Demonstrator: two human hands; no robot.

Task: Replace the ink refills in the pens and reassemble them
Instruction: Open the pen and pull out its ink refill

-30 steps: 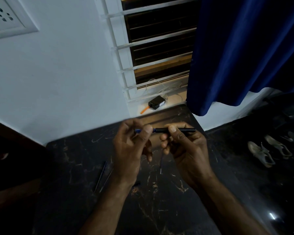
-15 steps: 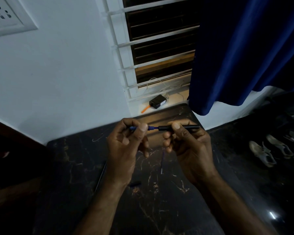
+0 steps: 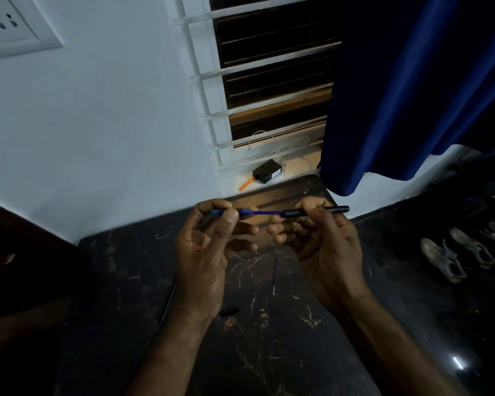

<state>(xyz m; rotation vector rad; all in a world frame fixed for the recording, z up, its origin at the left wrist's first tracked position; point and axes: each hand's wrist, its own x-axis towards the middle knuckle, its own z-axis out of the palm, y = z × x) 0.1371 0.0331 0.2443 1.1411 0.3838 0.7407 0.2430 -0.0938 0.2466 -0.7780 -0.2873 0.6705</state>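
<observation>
Above the black marble table point(image 3: 269, 338), my right hand point(image 3: 323, 247) grips a black pen barrel point(image 3: 315, 210) held level. A thin blue ink refill point(image 3: 265, 212) sticks out of the barrel's left end. My left hand point(image 3: 209, 250) pinches the refill's blue tip end between thumb and fingers. On the table lie a loose blue refill point(image 3: 275, 274), a small dark pen part point(image 3: 228, 312) and a thin pen or refill point(image 3: 167, 302) partly hidden behind my left wrist.
A white wall with a socket plate point(image 3: 12, 24) stands behind the table. The window sill holds a black box point(image 3: 267, 171) with an orange piece and white cords. A blue curtain point(image 3: 412, 95) hangs at right. Shoes point(image 3: 452, 258) lie on the dark floor.
My hands have drawn apart. The blue refill has slid further out of the black barrel, leaving a longer bare stretch between the hands.
</observation>
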